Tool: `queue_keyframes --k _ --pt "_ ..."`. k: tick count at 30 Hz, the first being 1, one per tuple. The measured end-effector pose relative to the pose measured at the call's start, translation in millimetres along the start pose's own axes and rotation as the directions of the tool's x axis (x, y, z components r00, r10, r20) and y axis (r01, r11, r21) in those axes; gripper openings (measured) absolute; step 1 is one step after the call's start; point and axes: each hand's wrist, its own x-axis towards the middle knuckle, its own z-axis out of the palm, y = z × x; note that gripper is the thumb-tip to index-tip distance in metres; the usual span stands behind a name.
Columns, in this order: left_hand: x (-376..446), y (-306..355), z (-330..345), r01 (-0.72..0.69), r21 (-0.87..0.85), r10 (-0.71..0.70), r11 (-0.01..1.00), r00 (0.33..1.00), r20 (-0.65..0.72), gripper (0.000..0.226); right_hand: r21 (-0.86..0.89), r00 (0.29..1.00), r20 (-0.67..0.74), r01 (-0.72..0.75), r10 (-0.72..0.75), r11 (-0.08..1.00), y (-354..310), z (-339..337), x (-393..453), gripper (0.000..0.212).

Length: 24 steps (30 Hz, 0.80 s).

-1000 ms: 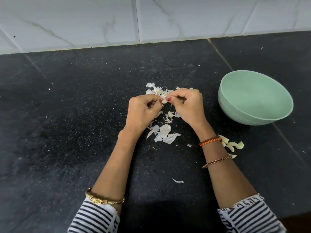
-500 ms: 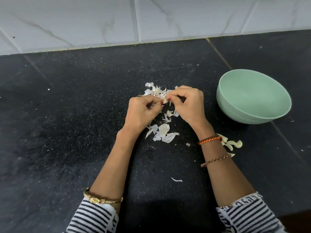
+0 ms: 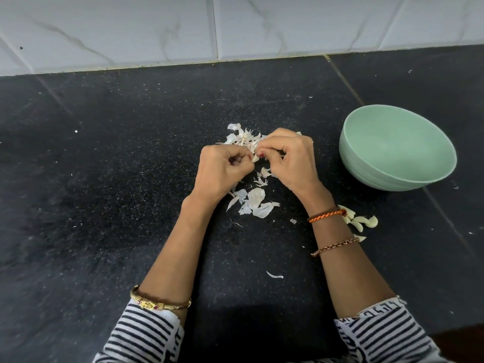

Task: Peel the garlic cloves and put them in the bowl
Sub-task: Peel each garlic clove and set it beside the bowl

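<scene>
The left hand (image 3: 222, 170) is curled into a loose fist above the black speckled table (image 3: 104, 179). Its grip is pressed together, with the thumb and fingertips pinching one end of a small pale garlic clove (image 3: 255, 158). The left arm comes up from a striped sleeve (image 3: 141, 334) and wears a shiny gold bangle (image 3: 157, 303).

The clove sits in the air between the two hands, over a messy pile of garlic skins (image 3: 255, 203). The skins are thin, white and papery, and some curl up at the edges. More skins (image 3: 242, 138) lie behind the hands.

The right hand (image 3: 290, 161) is bent over too. Its thumb, with a red nail, and its fingertips pinch the other end of the same clove. The right wrist has an orange braided band (image 3: 326, 214) and a thin chain (image 3: 335, 246).

Just beside that wrist, a few peeled cloves (image 3: 362, 221) lie on the table. They are smooth, cream-colored and curved like little moons.

Far right is a round, pale green bowl (image 3: 398, 149). It looks smooth, and nothing can be seen inside it. It stands apart from the hands. White tiles with gray lines (image 3: 157, 30) run along the back.
</scene>
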Motion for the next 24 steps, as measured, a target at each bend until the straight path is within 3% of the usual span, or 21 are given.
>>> queue_keyframes --k 7,9,19,24 --pt "6.8 -3.4 -5.6 0.088 -0.220 -0.103 0.972 0.993 -0.059 0.018 0.247 0.989 0.035 -0.149 0.145 0.958 -0.9 -8.7 3.8 0.012" --pt "5.1 -2.3 -4.1 0.055 -0.264 -0.072 0.963 0.996 -0.058 0.004 0.219 0.985 0.030 -0.171 0.169 0.961 0.9 -8.5 3.0 0.011" --pt "4.8 -6.9 -3.6 -0.006 -0.309 0.007 0.951 1.000 0.001 0.025 0.104 0.986 -0.031 -0.159 0.163 0.982 1.3 -4.1 0.9 0.008" --pt "4.5 -4.8 -4.0 -0.004 -0.312 0.006 0.950 1.000 0.003 0.023 0.078 0.986 -0.037 -0.159 0.163 0.984 0.0 -5.0 1.4 0.007"
